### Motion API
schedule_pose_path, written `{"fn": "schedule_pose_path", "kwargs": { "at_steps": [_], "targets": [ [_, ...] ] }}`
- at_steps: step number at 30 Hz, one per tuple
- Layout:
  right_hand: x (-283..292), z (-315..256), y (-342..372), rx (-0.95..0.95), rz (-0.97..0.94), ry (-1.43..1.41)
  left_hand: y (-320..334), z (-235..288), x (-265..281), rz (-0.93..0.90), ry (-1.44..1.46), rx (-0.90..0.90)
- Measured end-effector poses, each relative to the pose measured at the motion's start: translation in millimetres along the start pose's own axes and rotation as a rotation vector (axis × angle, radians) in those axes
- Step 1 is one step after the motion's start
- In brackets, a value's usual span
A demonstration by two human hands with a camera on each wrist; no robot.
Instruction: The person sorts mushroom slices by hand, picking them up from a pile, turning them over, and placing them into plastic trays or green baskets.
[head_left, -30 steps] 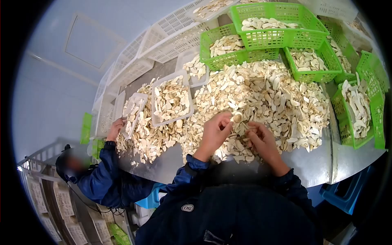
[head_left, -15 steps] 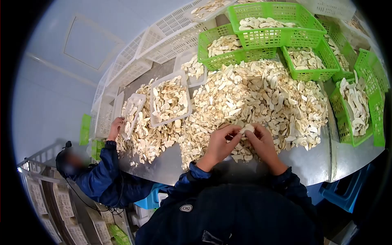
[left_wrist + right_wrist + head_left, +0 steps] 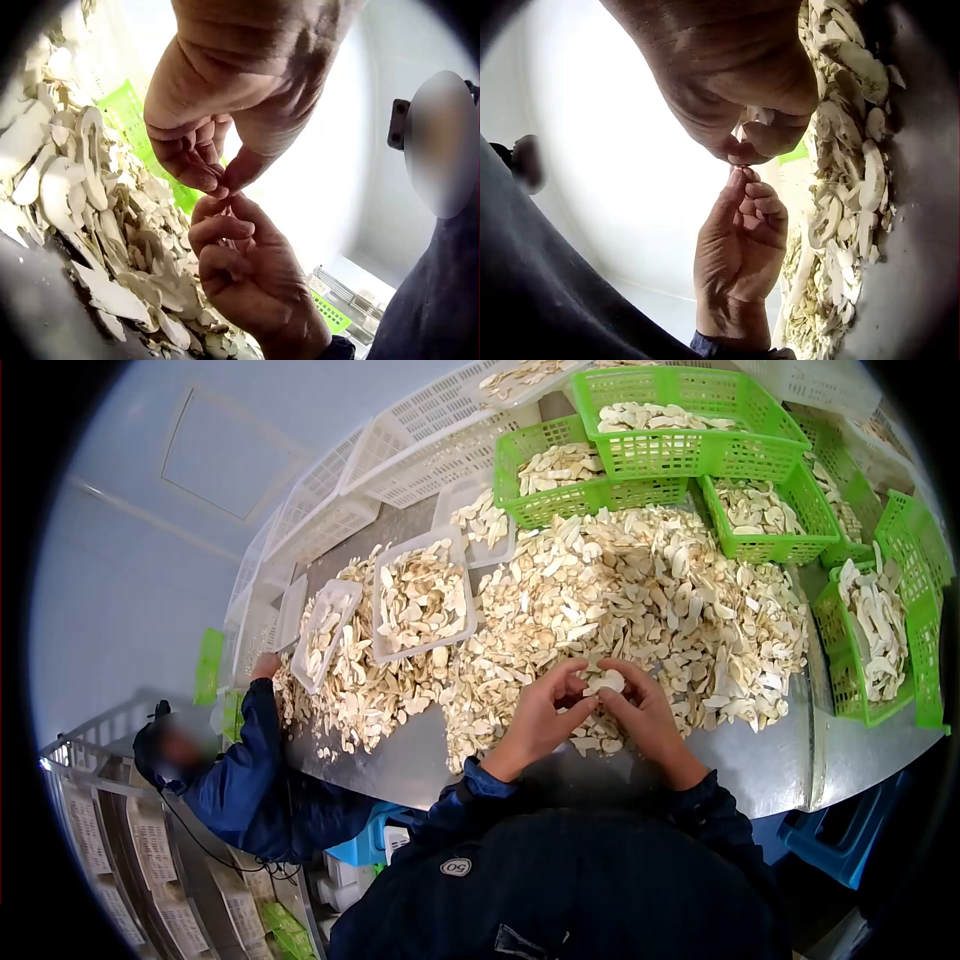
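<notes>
Both hands meet in front of the body, over the near edge of a wide heap of pale dried slices (image 3: 640, 590). Between the fingertips is one whitish slice (image 3: 604, 681), pinched from the left by the left hand (image 3: 541, 712) and from the right by the right hand (image 3: 650, 720). The left wrist view has the left hand (image 3: 240, 90) above and the right hand (image 3: 255, 277) below, fingertips together. In the right wrist view the right hand (image 3: 735, 75) is on top, its tips against those of the left hand (image 3: 742, 262); fingers mostly hide the slice.
Green baskets (image 3: 700, 455) with slices stand behind and right of the heap. Clear plastic trays (image 3: 425, 595) of slices lie left of centre. White crates (image 3: 430, 460) line the back. Another person in a blue jacket (image 3: 235, 800) is at the left, an arm over the metal table (image 3: 400, 765).
My hands have come together on one slice, which was earlier at the left fingertips with the right hand apart. The other person's hand has moved off the small tray, leftward.
</notes>
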State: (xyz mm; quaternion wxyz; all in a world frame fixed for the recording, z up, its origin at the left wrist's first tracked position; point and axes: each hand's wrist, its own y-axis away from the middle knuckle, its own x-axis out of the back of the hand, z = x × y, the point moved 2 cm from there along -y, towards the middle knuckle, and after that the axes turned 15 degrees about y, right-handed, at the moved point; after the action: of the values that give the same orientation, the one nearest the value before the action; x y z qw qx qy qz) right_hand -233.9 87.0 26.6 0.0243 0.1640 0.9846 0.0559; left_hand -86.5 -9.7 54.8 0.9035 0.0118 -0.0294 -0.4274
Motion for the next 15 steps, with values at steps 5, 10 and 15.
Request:
{"fn": "schedule_pose_path", "kwargs": {
  "at_steps": [5, 10, 15],
  "targets": [
    [1.3, -7.0, 1.4, -0.078, -0.034, -0.15, 2.6, 7.3, -0.2, 0.008, 0.101, -0.031],
    [1.8, -2.7, -0.1, -0.048, -0.05, -0.081, 4.7, 0.6, 2.2, 0.031, 0.198, 0.009],
    [1.6, -5.3, 1.6, -0.096, -0.098, -0.127, 2.8, 3.8, -0.8, 0.0, 0.224, 0.013]
  ]
}}
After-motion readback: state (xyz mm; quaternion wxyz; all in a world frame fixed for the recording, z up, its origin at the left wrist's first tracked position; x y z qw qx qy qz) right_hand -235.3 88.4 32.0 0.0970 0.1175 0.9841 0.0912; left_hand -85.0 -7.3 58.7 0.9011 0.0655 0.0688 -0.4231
